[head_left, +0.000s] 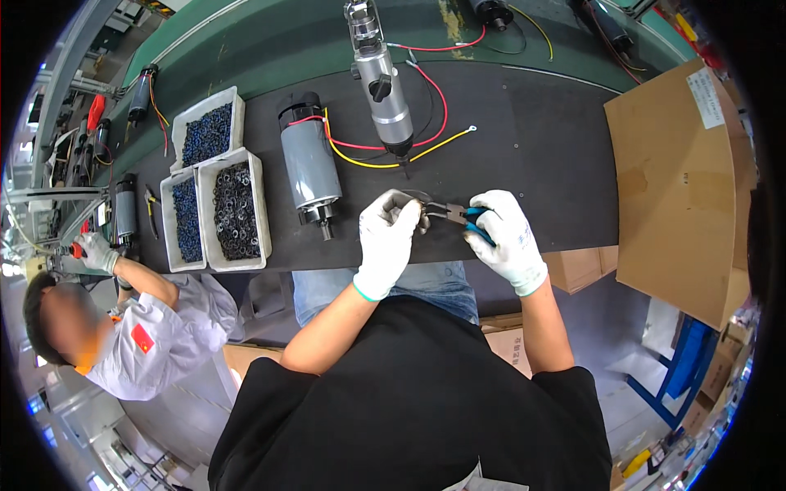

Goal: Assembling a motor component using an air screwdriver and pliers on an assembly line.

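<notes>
My right hand [506, 239], in a white glove, is closed around the blue handles of a pair of pliers [453, 213]. The jaws of the pliers point left, toward my left hand [385, 241]. That hand, gloved in white too, has its thumb and fingers pinched at the jaw tips; a small dark part seems to be there, too small to name. Just beyond my hands hangs a silver power screwdriver [389, 102], its bit pointing down. Left of it lies a grey cylindrical motor [309, 168] with red and yellow wires, its shaft toward me.
White bins hold black rings [266, 233] and small blue-black parts [231, 110]. Another pair of pliers [151, 211] lies left of them. A large cardboard box [671, 188] stands at the right. More motors [141, 94] sit along the green belt [286, 37]. A co-worker [155, 327] works at the left.
</notes>
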### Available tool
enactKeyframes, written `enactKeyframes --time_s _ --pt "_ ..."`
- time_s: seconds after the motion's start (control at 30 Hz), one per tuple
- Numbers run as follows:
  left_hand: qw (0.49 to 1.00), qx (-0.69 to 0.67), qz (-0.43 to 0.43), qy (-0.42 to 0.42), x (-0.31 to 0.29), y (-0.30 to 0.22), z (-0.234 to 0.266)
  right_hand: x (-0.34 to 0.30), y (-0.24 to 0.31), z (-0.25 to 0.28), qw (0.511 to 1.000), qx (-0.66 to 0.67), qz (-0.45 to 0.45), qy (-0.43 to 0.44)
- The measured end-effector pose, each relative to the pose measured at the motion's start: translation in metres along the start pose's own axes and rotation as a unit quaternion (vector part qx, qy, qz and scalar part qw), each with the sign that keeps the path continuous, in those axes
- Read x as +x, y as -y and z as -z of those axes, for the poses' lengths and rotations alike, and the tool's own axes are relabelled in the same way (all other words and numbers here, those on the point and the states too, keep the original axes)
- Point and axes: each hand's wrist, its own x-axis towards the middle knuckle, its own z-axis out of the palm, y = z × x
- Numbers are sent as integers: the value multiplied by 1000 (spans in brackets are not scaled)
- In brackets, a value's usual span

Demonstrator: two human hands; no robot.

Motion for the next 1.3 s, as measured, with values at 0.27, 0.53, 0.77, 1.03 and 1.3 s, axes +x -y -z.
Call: enactKeyframes --time_s 0.27,0.53,0.77,1.03,1.3 --pt "1000 8 3 -1 0 -1 -1 -3 -6 -3 1000 9 9 16" --pt "1000 18 8 5 2 0 2 2 -3 -4 1000 -25 9 12" --pt "1000 24 6 9 3 -2 2 9 3 -6 996 -75 20 34" --pt "999 25 21 18 2 0 7 9 3 -6 997 -64 -1 51" --pt "999 17 19 27 3 6 10 9 10 -7 993 -98 -19 55"
